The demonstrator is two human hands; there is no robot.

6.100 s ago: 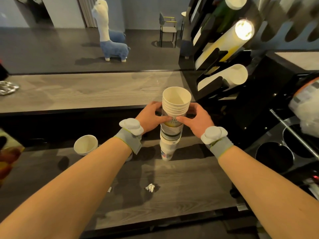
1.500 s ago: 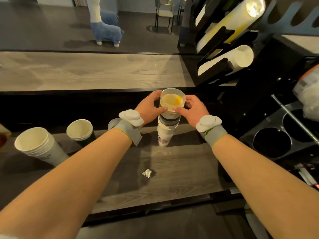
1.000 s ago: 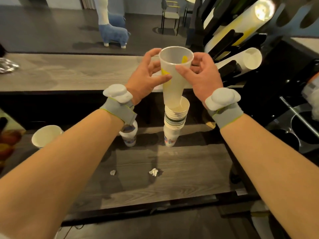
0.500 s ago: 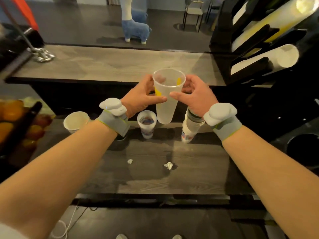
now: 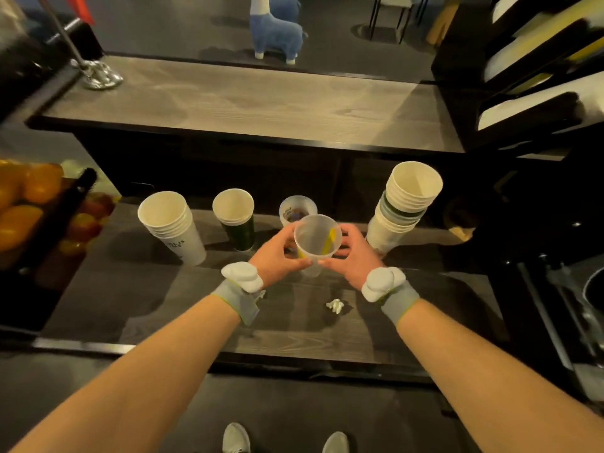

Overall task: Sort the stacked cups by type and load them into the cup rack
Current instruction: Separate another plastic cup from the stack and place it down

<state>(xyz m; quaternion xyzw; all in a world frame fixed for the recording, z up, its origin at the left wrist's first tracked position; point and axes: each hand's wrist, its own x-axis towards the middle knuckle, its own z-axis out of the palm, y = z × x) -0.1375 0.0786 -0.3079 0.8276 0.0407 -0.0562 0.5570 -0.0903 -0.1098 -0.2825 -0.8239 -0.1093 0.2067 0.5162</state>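
A clear plastic cup with a yellow mark [image 5: 316, 240] stands low over the dark counter [image 5: 202, 308], gripped at its rim by my left hand [image 5: 277, 256] and my right hand [image 5: 351, 256]. Just behind it sits a small clear cup with a printed pattern [image 5: 297, 209]. To the right leans the mixed stack of paper cups [image 5: 403, 204]. On the left stand a white paper cup stack [image 5: 170, 223] and a green paper cup stack [image 5: 236, 219]. The cup rack [image 5: 536, 89] with white and yellow tubes is at the upper right.
A crumpled paper scrap [image 5: 335, 305] lies near my right wrist. Fruit in a bin [image 5: 29, 204] fills the left edge. A raised wooden bar top [image 5: 248, 99] runs behind the counter. Round holes and metal fittings [image 5: 588, 289] sit at the right edge.
Both hands have lowered the clear cup from chest height down toward the counter, in front of the small patterned cup. The view has tilted down and the left cup stacks have come into sight.
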